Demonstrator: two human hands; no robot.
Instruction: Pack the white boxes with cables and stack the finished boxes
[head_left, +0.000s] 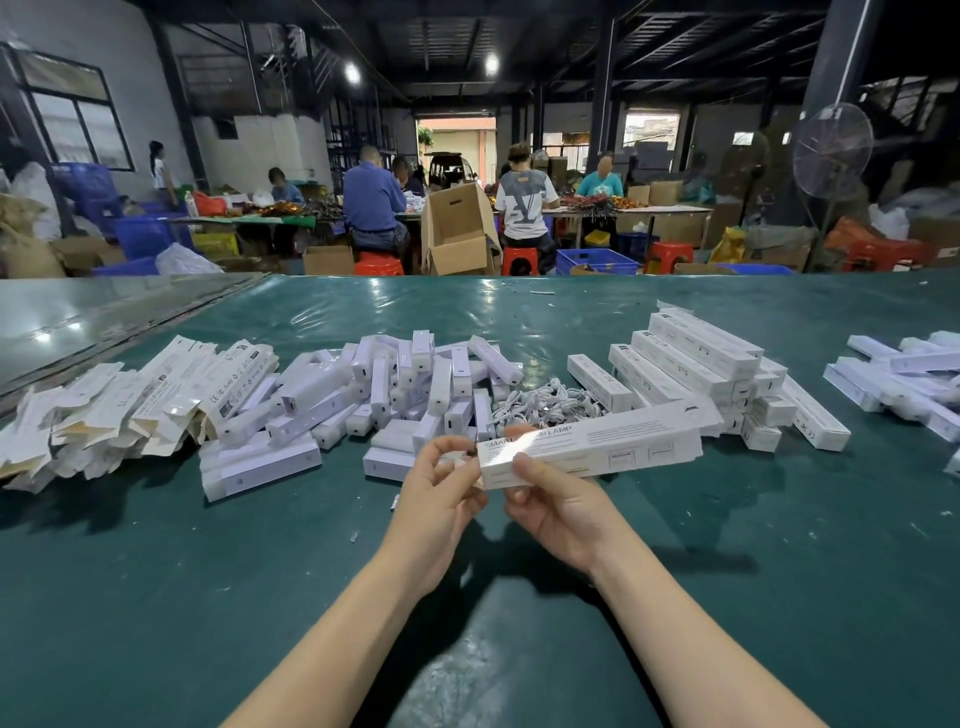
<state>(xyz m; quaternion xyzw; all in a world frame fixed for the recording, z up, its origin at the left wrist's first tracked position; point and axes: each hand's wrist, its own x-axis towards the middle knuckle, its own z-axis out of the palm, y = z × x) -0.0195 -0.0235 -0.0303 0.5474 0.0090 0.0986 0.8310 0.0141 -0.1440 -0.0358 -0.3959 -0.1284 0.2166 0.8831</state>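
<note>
Fingers (524, 467) of our right hand (561, 512) curl round the near end of a long white box (597, 444) and grip it, with the thumb on the upper face and the others beneath. Our left hand (439, 501) meets the same end from the left. Its thumb and forefinger pinch at the box's end flap, though what sits between them is too small for us to tell. We hold the box above the green worktop (208, 571), roughly level, its far end pointing away to the right and its printed lettering facing up.

Just behind the box lies a tangle of white cables (540, 405). Behind and to the left of the box spreads a heap of white bar-shaped units (415, 379), piled at all angles. Farther left of the box sits a loose pile of flattened cartons (130, 405). Behind the box's far end stands a stack of closed white boxes (717, 364), laid in crossed layers. Well to the right of the box lie more white boxes (898, 379), partly cut off by the frame. Far beyond the box, past the worktop, people sit at other tables near an open cardboard carton (457, 234).
</note>
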